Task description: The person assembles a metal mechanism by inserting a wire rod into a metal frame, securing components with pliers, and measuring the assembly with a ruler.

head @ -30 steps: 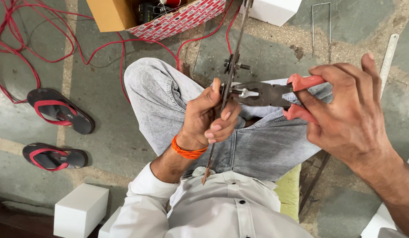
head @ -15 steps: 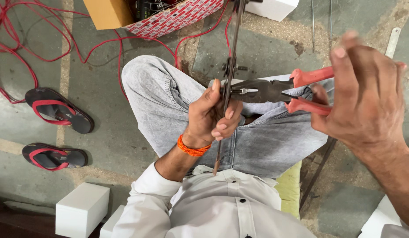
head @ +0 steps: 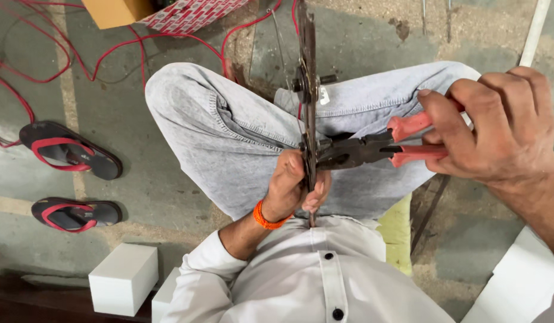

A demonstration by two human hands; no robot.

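Left hand (head: 292,185) clamps tight round the thin rusty metal strip (head: 307,90) standing upright over the lap; right hand (head: 498,131) squeezes the red-handled pliers (head: 372,149), whose jaws bite the strip just above those fingers.

Two sandals (head: 71,152), two white blocks (head: 123,278), one pliers (head: 372,149)

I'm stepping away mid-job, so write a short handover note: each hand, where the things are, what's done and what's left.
Left hand: gripping the thin rusty metal strip, held upright over the lap.
Right hand: closed on the red-handled pliers, whose jaws are at the strip just above the left hand.
Nearby: bolt-like fitting higher on the strip; red wire on the concrete floor.
Done: strip steadied, pliers in place.
Left: whether the pliers have finished their work cannot be told.
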